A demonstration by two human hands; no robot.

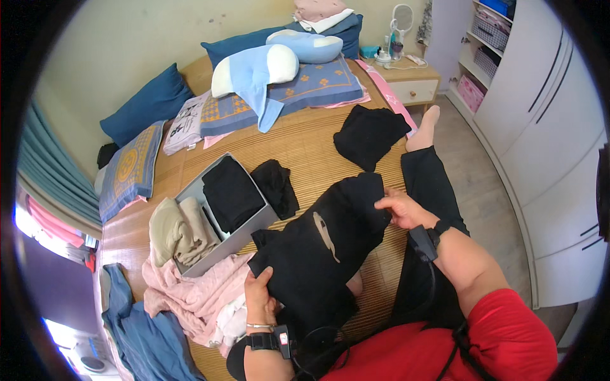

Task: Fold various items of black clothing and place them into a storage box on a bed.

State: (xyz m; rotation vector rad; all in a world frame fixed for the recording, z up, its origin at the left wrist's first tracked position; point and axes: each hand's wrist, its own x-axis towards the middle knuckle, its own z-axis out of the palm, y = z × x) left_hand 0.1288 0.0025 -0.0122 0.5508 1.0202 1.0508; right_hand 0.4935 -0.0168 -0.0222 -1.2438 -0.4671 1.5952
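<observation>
A black garment (298,247) is stretched between my two hands above the bamboo mat. A narrow beige strip shows across its middle; I cannot tell whether it is lining or a gap. My left hand (258,297) grips its near left edge, thumb on top. Its far right edge is pinched in my right hand (401,208). Left of the garment stands a grey storage box (259,223), with folded black clothing (232,193) and beige clothing (180,230) in it. A crumpled black cloth (275,186) lies beside the box's right side.
Another black garment (370,136) lies at the far right of the mat (298,143), near my outstretched leg. Pink fabric (194,295) and blue clothing (149,340) lie at the near left. Pillows (257,70) line the back. A nightstand (410,86) and white wardrobe (540,146) stand right.
</observation>
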